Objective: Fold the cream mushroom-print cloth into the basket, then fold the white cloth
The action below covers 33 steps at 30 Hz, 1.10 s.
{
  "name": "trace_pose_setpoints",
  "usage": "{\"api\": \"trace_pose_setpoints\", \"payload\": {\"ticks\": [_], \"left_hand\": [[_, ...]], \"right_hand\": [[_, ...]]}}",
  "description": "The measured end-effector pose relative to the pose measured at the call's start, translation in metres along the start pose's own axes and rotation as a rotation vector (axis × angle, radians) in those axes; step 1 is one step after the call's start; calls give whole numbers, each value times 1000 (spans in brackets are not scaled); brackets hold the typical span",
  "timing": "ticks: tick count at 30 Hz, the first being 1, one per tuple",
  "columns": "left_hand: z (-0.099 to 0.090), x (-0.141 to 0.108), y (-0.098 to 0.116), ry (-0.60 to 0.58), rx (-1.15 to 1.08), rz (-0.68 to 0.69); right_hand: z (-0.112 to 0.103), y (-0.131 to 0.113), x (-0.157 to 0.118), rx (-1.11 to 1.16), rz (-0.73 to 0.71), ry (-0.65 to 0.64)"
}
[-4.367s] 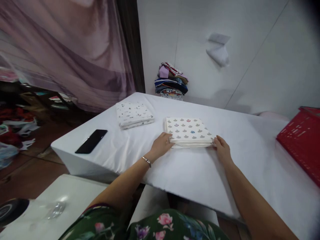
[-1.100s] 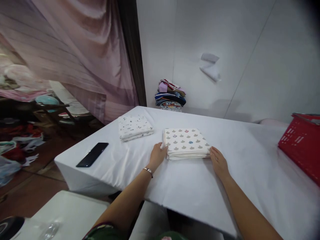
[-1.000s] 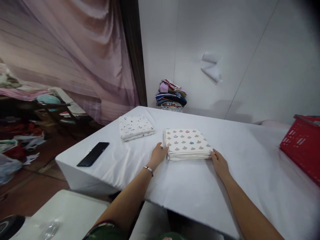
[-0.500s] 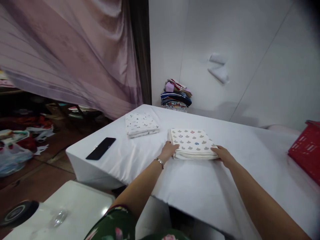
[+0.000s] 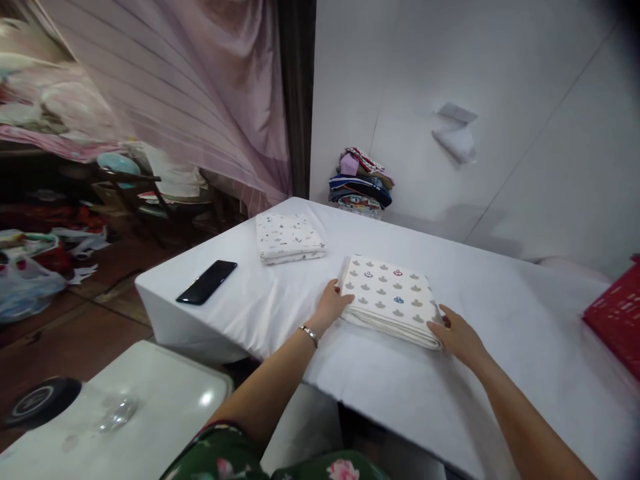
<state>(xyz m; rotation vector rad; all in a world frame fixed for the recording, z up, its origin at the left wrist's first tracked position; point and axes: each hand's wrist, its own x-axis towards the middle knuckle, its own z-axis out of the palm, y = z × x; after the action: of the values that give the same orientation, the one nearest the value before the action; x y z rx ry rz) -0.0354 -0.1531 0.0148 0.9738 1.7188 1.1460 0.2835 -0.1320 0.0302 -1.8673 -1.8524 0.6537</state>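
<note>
As L hand (image 5: pixel 332 305) & R hand (image 5: pixel 461 336) pinch 1 grey-print cloth (image 5: pixel 385 293), 1 phone (image 5: pixel 207 283) & 1 speckled cloth (image 5: pixel 290 237) lie L, 1 red basket (image 5: pixel 616 317) R!

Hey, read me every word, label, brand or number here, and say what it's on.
No text can be read.
Front folded cloth: printed shapes, no legible words.
Phone: dark, nothing legible.
Paper on the wall: nothing legible.
Plastic bag: too blurred.
Round black item: pale marks, too blurred.

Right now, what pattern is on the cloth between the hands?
The cloth is white with grey motifs, a few red or blue; head view.
</note>
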Motion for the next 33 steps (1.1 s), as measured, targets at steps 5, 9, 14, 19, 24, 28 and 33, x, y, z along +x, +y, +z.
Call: {"api": "trace_pose_setpoints", "payload": {"ticks": [5,9,14,19,24,28,33], "left_hand": [[-1,-4,-3,-22,-108,12],[-8,-9,0,-51,-158,-9],[-10,-9,1,-57,-176,-3],[-13,-4,-6,-36,-197,32],[-26,-8,-15,67,-96,189],[-31,-21,-17,89,22,381],[-27,-27,-17,24,25,487]], "right_hand": [[17,-34,5,-203,-425,72],[44,-41,5,-415,-501,-80],[51,-37,0,-525,-471,-103],[43,-37,3,-423,-465,-114],[44,-55,2,-178,-554,-24],[59,-84,-5,-54,-733,11],[79,-114,-14,-108,-879,-2]]}}
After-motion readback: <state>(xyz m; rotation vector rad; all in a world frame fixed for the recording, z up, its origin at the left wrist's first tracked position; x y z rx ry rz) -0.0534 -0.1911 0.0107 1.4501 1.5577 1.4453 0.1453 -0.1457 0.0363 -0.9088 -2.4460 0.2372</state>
